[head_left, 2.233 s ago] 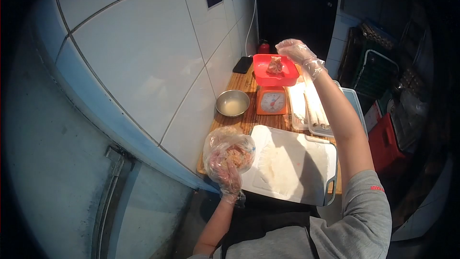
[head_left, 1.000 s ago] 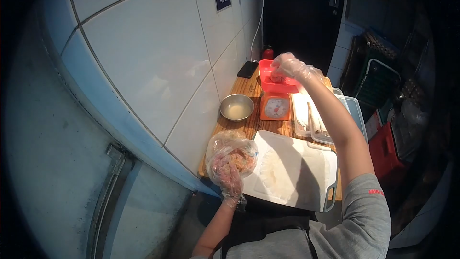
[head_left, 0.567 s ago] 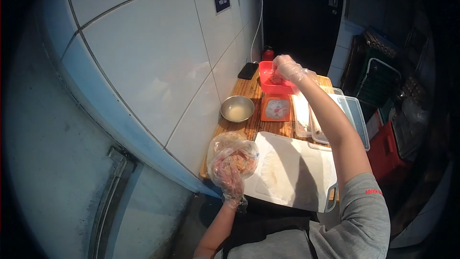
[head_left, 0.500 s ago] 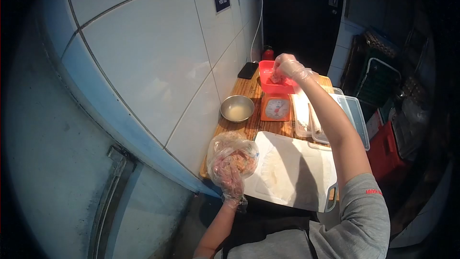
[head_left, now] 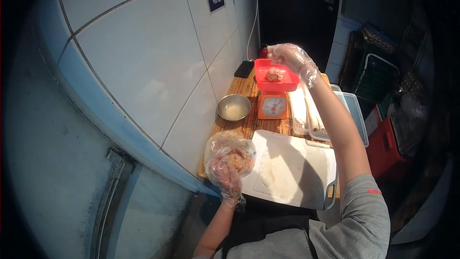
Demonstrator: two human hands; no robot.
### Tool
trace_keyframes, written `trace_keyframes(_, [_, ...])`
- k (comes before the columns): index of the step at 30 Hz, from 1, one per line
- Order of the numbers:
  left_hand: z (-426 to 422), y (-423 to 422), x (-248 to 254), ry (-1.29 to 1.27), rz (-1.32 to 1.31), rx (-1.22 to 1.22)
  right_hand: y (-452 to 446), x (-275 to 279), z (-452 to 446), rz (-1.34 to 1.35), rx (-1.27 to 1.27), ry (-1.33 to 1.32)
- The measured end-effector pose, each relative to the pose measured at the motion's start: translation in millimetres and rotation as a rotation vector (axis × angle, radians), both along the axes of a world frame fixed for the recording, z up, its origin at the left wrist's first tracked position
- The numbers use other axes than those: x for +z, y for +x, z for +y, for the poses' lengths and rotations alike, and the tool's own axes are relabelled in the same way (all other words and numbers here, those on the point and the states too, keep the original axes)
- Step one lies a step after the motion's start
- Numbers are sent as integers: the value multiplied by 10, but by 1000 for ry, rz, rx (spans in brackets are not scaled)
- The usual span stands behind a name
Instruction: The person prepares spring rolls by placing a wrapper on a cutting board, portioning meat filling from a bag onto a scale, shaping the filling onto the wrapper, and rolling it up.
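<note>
My left hand [head_left: 226,175], in a clear plastic glove, grips the near side of a clear plastic bag [head_left: 215,145]. Pinkish minced meat mixture [head_left: 241,161] shows in the bag's mouth. Also gloved, my right hand [head_left: 291,59] hovers over the back right of a red plastic tray [head_left: 280,87], fingers stretched to the left and no food seen in them. A small lump of the meat mixture [head_left: 274,74] lies in the tray. Under the tray stands an orange dial kitchen scale [head_left: 273,107], its face towards me.
A white cutting board [head_left: 261,182] bears a pale, thin wrapper sheet [head_left: 292,165]. Behind the bag is a metal bowl [head_left: 234,108] of cloudy liquid. Clear plastic containers [head_left: 352,115] stand at the right. A phone [head_left: 244,69] lies by the tiled wall [head_left: 139,57].
My right hand has risen out of the red tray, its fingers now straighter, and the meat lump is left in the tray. My left hand stays at the bag. The view has shifted slightly.
</note>
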State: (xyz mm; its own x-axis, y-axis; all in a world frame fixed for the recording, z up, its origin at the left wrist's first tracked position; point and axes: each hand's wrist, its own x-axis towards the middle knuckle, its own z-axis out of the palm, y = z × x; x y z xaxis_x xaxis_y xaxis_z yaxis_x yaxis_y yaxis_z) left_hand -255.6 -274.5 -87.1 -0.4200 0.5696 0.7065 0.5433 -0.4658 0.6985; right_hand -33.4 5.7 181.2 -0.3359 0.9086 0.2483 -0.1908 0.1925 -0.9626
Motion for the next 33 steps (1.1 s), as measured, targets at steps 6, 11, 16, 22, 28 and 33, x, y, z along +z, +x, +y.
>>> trace_keyframes(6, [-20, -10, 65, 21, 91, 22, -377, 212, -786, -222, 177, 87])
trace_keyframes(11, [6, -5, 15, 49, -2, -12, -772, -609, -1452, -213, 476, -72])
trace_keyframes(16, [-22, -25, 28, -15, -32, -21, -967, -1755, -1508, -712, 439, 526])
trace_keyframes(22, [-5, -25, 11, 2, -6, 50, -853, -1243, -1464, -823, 275, 444])
trace_keyframes(28, [15, 21, 8, 32, -109, 38, -728, -1033, -1436, -843, 682, 593])
trace_keyframes(33, [-33, -11, -8, -10, -38, 11, -512, -30, -806, -764, -38, 514])
